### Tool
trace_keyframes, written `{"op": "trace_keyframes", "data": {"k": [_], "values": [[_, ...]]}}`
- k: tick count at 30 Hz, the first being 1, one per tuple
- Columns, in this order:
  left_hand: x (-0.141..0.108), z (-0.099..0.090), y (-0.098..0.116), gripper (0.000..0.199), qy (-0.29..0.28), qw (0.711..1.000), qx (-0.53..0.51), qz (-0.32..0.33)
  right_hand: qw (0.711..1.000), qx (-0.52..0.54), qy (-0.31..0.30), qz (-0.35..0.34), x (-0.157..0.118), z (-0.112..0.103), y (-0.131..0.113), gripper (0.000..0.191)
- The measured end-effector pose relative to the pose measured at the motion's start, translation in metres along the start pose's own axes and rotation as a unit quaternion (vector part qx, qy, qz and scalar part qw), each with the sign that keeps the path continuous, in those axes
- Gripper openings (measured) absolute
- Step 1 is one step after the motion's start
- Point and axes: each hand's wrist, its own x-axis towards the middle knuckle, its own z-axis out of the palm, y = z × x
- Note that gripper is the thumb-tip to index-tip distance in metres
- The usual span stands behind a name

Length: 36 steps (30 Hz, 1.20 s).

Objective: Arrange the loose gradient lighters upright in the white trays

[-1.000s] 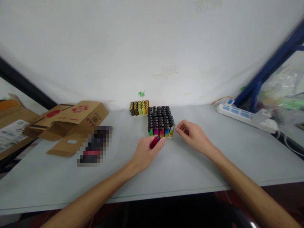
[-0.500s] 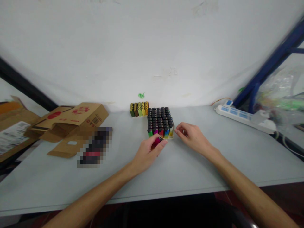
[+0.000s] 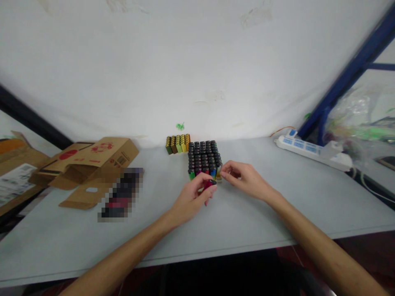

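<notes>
My left hand [image 3: 194, 195] is closed round a magenta lighter [image 3: 210, 184] with a black top, tilted in front of a block of lighters [image 3: 205, 156]. These stand upright in tight rows, black tops up, with green, magenta, red and blue bodies along the front. At the block's front right corner is a yellow lighter [image 3: 219, 172]. My right hand [image 3: 243, 179] has its thumb and fingertips pinched at that lighter's right side, its other fingers curled. Part of the front row is hidden behind my left hand.
A smaller group of yellow, green and brown lighters [image 3: 178, 144] stands behind, by the wall. Left are an open cardboard box [image 3: 106, 152] and a pixelated dark item [image 3: 121, 195]. A white power strip [image 3: 311, 152] lies at the right, beside a blue frame [image 3: 348, 78].
My right fingertips have come in against the yellow lighter at the corner. The magenta lighter in my left hand has tilted and shows more of its body. The view has shifted slightly.
</notes>
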Motion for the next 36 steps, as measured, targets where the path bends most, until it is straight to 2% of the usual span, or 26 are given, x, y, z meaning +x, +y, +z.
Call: {"op": "trace_keyframes", "data": {"k": [5,9,11,16,22,27,31,36], "values": [[0.003,0.000,0.008,0.039,-0.022,0.996,-0.082,-0.036,0.987,0.138,-0.061,-0.057,-0.005,-0.006,-0.013,0.028],[0.004,-0.002,0.008,0.041,-0.037,0.981,-0.175,-0.080,0.971,0.180,-0.131,-0.082,-0.007,-0.007,-0.015,0.037],[0.004,-0.002,0.006,0.041,-0.047,0.970,-0.215,-0.099,0.969,0.182,-0.136,-0.094,-0.006,-0.006,-0.014,0.036],[0.004,0.000,0.001,0.043,-0.081,0.948,-0.283,-0.116,0.970,0.183,-0.110,-0.116,-0.003,0.000,-0.012,0.023],[0.003,0.001,0.001,0.045,-0.096,0.942,-0.302,-0.114,0.960,0.248,-0.095,-0.084,-0.005,0.007,-0.013,0.028],[0.003,0.000,-0.001,0.046,-0.097,0.939,-0.305,-0.123,0.967,0.250,-0.039,-0.034,-0.007,0.013,-0.015,0.032],[0.003,0.001,0.000,0.053,-0.083,0.942,-0.293,-0.140,0.968,0.252,-0.005,-0.016,-0.006,0.011,-0.014,0.035],[0.003,0.001,-0.002,0.059,-0.067,0.948,-0.244,-0.195,0.970,0.221,0.100,0.007,-0.002,0.002,-0.003,0.038]]}}
